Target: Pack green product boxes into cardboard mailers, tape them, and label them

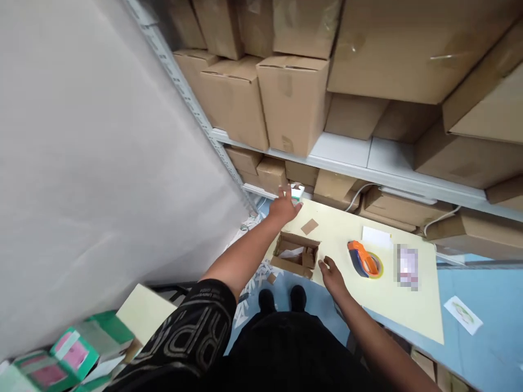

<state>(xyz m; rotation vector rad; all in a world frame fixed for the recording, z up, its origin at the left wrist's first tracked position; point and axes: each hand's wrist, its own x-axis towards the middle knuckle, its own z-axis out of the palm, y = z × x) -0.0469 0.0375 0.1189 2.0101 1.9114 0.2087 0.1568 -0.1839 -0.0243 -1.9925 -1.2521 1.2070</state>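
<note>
The left hand (284, 207) cups a small white-and-green box (298, 191) at the far corner of the table (408, 310); I cannot tell whether it has closed on it.
The box sits at that hand's fingertips, well away from the right hand. Nearer the body, an open carton (296, 255) holds something white. The right hand (333, 274) is loose and empty, just beside the carton's right wall. A tape dispenser (365, 260) lies further right.
</note>
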